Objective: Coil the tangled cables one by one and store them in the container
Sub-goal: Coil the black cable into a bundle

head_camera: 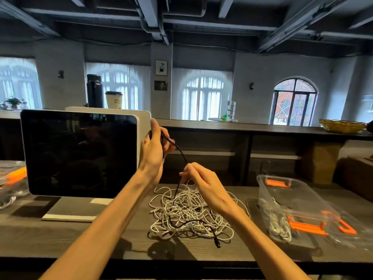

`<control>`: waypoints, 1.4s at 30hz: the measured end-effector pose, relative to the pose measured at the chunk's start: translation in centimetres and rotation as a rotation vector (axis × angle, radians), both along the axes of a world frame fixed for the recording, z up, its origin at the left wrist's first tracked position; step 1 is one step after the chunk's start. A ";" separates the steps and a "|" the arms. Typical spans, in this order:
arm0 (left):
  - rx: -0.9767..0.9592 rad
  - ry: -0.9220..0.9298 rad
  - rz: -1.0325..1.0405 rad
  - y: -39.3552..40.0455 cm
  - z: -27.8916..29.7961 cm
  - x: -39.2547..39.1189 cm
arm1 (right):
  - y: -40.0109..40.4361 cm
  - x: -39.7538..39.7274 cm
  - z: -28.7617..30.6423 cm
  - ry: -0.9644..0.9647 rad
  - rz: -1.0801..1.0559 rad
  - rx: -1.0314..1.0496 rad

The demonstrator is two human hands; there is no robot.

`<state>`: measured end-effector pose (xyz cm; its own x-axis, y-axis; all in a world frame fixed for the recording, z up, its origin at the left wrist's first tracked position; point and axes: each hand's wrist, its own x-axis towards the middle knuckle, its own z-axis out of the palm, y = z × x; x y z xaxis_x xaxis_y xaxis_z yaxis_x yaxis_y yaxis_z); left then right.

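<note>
Both hands hold one black cable (182, 156): left hand (154, 146) grips it high, right hand (198, 178) pinches it above the white tangle (189, 213).

Matt wood-grain table (90, 235); clear glossy plastic container (290, 197); glossy black monitor (78, 154) screen.

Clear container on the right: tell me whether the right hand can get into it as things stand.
Probably yes. The clear container stands open-topped, nothing between it and the right hand. But that hand's fingers pinch the black cable, which trails from the pile.
</note>
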<state>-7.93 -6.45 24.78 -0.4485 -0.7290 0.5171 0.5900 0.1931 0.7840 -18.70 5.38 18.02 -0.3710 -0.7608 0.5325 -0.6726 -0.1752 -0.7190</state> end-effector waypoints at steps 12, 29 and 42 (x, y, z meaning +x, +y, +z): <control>0.094 0.057 -0.187 -0.4 2.3 1.2 | 0.0 2.6 3.2 0.704 -0.353 -0.036; 0.436 0.120 -0.516 1.5 3.3 3.7 | 2.8 5.1 4.5 0.909 -0.410 -0.292; -0.063 -0.177 -0.372 3.8 2.0 2.4 | 3.8 5.0 4.8 1.118 -0.328 -0.093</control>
